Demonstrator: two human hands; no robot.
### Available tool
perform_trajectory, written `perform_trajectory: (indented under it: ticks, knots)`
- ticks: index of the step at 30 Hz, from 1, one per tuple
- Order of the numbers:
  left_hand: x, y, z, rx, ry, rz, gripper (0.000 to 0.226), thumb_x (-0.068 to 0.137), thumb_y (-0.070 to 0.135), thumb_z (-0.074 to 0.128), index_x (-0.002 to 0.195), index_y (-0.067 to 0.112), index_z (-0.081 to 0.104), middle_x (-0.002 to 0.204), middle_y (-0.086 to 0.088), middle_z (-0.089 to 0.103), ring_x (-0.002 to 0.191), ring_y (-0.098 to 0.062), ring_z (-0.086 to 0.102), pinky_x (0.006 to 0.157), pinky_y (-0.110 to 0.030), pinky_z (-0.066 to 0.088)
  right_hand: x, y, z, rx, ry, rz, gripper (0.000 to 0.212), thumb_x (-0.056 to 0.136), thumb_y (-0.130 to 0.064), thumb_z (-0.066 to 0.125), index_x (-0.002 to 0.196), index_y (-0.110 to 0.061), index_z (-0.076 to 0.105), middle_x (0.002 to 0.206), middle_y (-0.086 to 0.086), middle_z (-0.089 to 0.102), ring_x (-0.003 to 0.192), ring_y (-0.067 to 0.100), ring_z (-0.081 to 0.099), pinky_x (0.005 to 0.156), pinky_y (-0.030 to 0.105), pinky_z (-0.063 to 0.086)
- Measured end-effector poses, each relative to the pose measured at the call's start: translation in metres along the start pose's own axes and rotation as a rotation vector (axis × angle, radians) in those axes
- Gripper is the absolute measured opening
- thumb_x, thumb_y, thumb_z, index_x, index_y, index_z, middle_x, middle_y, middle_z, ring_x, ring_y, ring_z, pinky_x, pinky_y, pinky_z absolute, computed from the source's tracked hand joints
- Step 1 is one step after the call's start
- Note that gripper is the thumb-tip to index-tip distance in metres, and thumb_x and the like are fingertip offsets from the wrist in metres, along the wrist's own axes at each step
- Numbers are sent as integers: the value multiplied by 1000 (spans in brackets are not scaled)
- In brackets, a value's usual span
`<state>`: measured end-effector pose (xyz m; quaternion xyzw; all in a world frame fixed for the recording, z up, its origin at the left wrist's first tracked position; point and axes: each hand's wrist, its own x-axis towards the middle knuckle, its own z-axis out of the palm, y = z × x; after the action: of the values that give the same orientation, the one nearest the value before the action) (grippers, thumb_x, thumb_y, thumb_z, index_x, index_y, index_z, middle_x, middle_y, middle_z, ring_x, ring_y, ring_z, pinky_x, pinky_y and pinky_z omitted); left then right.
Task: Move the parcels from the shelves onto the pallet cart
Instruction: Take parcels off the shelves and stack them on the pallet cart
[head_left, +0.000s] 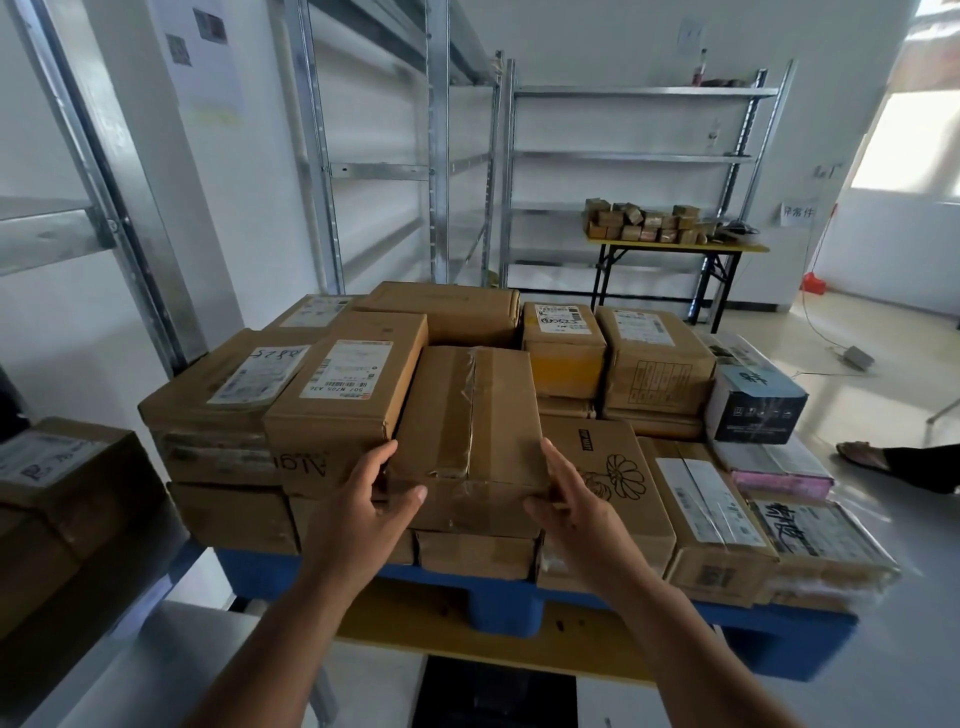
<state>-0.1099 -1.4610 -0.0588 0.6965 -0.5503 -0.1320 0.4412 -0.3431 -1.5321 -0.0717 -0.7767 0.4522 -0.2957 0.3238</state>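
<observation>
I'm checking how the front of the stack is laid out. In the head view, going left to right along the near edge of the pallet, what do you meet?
Left hand → taped plain box → right hand → flower-print box → box with long white label → plastic-wrapped parcel with black writing.

left hand (370, 501) and right hand (570, 498) grip taped parcel (470, 415) | atop stack | blue pallet cart (498, 603)
</observation>
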Motion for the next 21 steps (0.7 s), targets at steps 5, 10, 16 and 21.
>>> perform_trajectory:
  ticks: [5,10,16,21]
  knots:
    - [-4,5,4,-39,37,9,54,83,36,66,132,31,44,107,8,62,81,-3,62,74,-39,57,2,4,-8,-4,-39,10,68,98,-32,47,148,-44,3,136,-2,48,102,-1,52,80,5,43]
    - [-3,11,9,-4,123,40,50,80,33,69,126,22,50,97,6,60,75,-9,64,63,-33,57,1,2,-19,18,-85,-4,67,98,-28,46,147,-45,4,143,3,44,107,5,56,90,16,47]
    - [-1,9,11,27,141,84,50,79,34,70,123,19,52,108,-1,55,78,-9,62,61,-29,56,1,2,-25,5,-126,-21,66,99,-29,44,146,-48,2,146,6,40,118,12,52,102,32,45]
    - [4,7,14,71,130,29,51,81,40,66,126,24,47,111,0,57,76,-10,63,62,-36,57,9,4,-19,-5,-111,-9,68,99,-30,45,147,-47,0,145,5,43,119,17,53,101,37,46]
